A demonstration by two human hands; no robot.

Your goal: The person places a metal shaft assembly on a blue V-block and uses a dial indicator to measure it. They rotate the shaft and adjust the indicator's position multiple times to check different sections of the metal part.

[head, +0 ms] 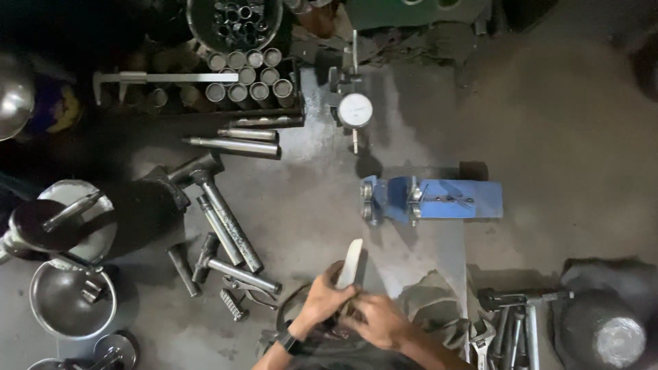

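Left hand (322, 298) clenched round pale flat metal blade (351, 264); right hand (380, 318) grasping its base. Likely risk: blade slipping from grip, striking blue metal fixture (432, 199) beyond on bench (308, 205).

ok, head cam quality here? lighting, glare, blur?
Head view: dim and uneven, upper left corner nearly black; light pools on the grey worktable, glare on the dial gauge and steel bowl. Left hand and right hand slightly soft around the pale flat piece; blue fixture is sharp.
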